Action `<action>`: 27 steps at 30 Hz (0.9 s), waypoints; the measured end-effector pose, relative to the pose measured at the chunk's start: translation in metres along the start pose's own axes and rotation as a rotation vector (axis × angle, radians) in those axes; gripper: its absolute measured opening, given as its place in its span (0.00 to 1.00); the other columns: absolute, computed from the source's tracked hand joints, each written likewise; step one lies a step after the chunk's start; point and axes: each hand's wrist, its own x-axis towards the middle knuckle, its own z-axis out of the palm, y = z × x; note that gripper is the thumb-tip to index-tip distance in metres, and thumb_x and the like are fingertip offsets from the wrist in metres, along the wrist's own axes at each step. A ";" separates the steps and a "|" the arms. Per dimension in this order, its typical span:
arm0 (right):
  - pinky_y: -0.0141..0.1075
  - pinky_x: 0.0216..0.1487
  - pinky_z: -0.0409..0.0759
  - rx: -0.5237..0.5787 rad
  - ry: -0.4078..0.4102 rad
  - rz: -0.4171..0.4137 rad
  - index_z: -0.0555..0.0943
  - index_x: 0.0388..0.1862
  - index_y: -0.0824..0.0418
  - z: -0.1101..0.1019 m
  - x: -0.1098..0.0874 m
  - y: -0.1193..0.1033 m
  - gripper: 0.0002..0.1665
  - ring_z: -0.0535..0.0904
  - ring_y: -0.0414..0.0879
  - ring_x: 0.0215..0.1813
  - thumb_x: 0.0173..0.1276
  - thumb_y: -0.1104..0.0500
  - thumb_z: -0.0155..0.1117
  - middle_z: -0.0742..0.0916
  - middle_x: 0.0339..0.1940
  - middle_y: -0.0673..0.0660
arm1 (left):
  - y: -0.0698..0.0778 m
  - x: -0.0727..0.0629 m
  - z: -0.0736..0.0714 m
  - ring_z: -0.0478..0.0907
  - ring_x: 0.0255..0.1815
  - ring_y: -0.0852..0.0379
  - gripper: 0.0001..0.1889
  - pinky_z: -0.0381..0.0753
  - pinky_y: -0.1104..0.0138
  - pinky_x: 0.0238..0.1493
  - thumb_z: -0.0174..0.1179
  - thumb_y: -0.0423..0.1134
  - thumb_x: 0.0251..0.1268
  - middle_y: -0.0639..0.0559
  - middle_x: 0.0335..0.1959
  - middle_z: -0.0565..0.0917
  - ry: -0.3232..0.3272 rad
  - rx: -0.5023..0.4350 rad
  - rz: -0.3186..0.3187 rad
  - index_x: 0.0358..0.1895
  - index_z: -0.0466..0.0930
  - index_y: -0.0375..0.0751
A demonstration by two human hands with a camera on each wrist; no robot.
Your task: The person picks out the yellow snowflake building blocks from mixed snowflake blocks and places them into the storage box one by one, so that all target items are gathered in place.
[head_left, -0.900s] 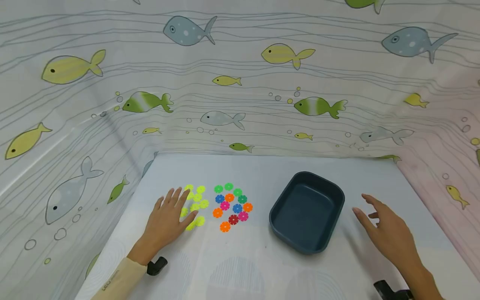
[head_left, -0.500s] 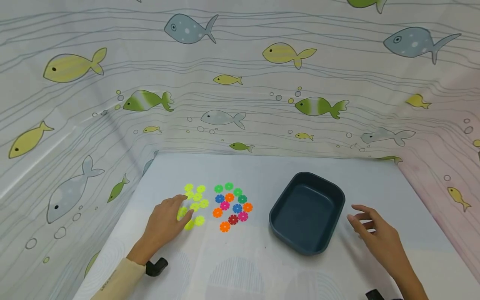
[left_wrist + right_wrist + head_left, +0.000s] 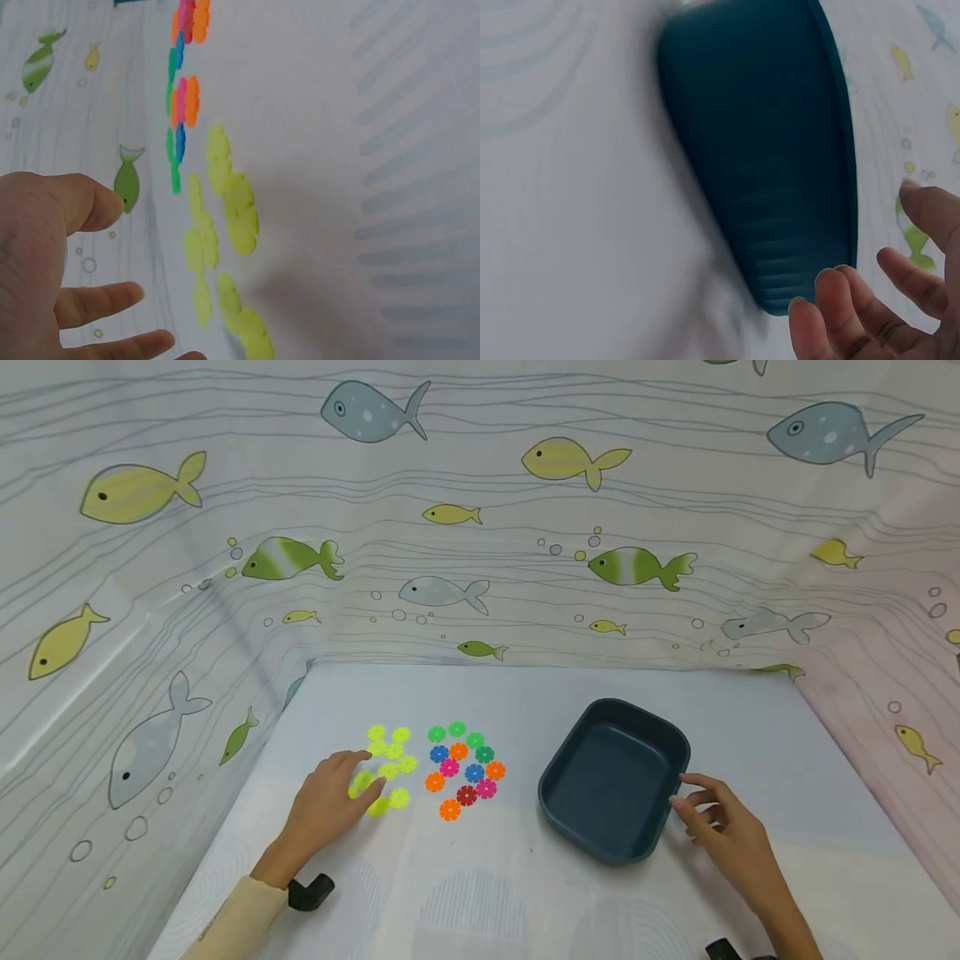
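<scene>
Our right-hand grip point(image 3: 726, 837), thumb and fingers apart, is nearer the dark-blue, rounded-rectangular, plastic-looking tray point(image 3: 606, 785) just to its left, whose long axis slants near-left to far-right, while our left-hand grip point(image 3: 324, 803), likewise parted, has yellow flower-shaped discs point(image 3: 394, 751) just beside it.

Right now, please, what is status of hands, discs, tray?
Left hand by yellow discs, gripping none. Right hand beside blue tray, contact unclear. Multicoloured discs between tray and yellow discs, perhaps in way.
</scene>
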 end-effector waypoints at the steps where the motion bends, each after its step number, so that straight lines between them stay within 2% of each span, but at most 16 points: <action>1: 0.38 0.33 0.84 0.010 -0.003 -0.001 0.72 0.73 0.49 0.001 0.000 0.001 0.30 0.84 0.48 0.35 0.77 0.42 0.62 0.83 0.49 0.55 | -0.001 0.000 0.000 0.77 0.61 0.34 0.27 0.75 0.39 0.58 0.66 0.50 0.70 0.35 0.60 0.81 -0.002 -0.002 -0.005 0.63 0.79 0.34; 8: 0.39 0.35 0.84 0.110 -0.050 0.001 0.70 0.74 0.52 0.011 0.004 0.010 0.30 0.84 0.51 0.36 0.78 0.45 0.62 0.82 0.49 0.58 | -0.001 -0.004 -0.001 0.75 0.62 0.34 0.28 0.74 0.39 0.60 0.65 0.52 0.71 0.35 0.62 0.79 -0.025 -0.033 -0.031 0.64 0.78 0.35; 12: 0.39 0.36 0.84 0.131 -0.069 0.006 0.69 0.74 0.52 0.016 0.006 0.014 0.31 0.84 0.51 0.35 0.78 0.45 0.62 0.81 0.48 0.58 | -0.002 -0.004 -0.002 0.74 0.64 0.35 0.28 0.73 0.40 0.62 0.64 0.52 0.72 0.35 0.62 0.79 -0.041 -0.069 -0.035 0.65 0.78 0.35; 19: 0.40 0.36 0.82 0.194 -0.096 0.034 0.68 0.74 0.52 0.022 0.003 0.019 0.32 0.83 0.52 0.34 0.76 0.46 0.64 0.82 0.45 0.59 | -0.003 -0.007 -0.004 0.79 0.55 0.40 0.25 0.80 0.48 0.50 0.65 0.47 0.73 0.37 0.62 0.78 -0.097 -0.266 -0.056 0.66 0.76 0.36; 23: 0.41 0.35 0.83 0.226 -0.095 0.009 0.67 0.74 0.53 0.024 0.005 0.021 0.32 0.83 0.53 0.34 0.77 0.47 0.65 0.81 0.45 0.61 | -0.004 -0.003 -0.003 0.79 0.55 0.42 0.24 0.80 0.53 0.47 0.65 0.45 0.73 0.38 0.61 0.78 -0.100 -0.320 -0.072 0.66 0.76 0.38; 27: 0.41 0.35 0.83 0.233 -0.106 -0.002 0.65 0.75 0.53 0.024 0.007 0.024 0.33 0.82 0.54 0.33 0.77 0.48 0.64 0.81 0.46 0.62 | -0.005 0.000 -0.002 0.79 0.56 0.43 0.24 0.80 0.55 0.49 0.65 0.46 0.74 0.39 0.62 0.78 -0.113 -0.359 -0.093 0.67 0.76 0.40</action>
